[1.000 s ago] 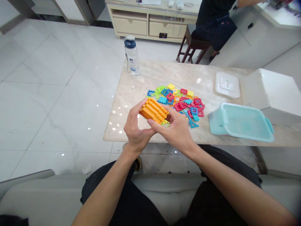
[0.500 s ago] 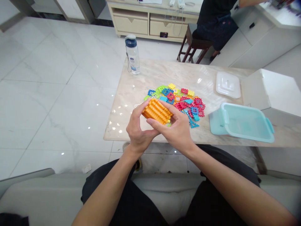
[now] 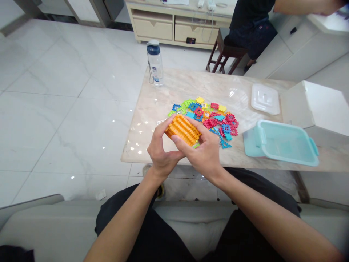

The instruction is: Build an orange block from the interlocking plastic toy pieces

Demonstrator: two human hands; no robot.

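Between my two hands is a stack of orange interlocking plastic tiles (image 3: 183, 130), held tilted above the near part of the table. My left hand (image 3: 161, 145) grips its left end, with the fingers behind it. On the right end, my right hand (image 3: 203, 147) is closed round the stack, its thumb lying along the near side. Just beyond lies a loose pile of toothed building tiles (image 3: 209, 122) in red, blue, green and yellow. My hands hide the near part of that pile. A small white window-shaped piece (image 3: 159, 123) lies left of it.
A clear bottle with a blue lid (image 3: 155, 65) stands at the table's (image 3: 136, 145) far left corner. To the right are a turquoise bin (image 3: 286, 142), a translucent lid (image 3: 265, 99) and a white box (image 3: 321, 105). Another person (image 3: 252, 32) sits on a dark stool (image 3: 227, 51) beyond.
My right thumb has shifted slightly along the orange stack. Both hands still hold it in nearly the same place. The other person's arm has moved at the counter.
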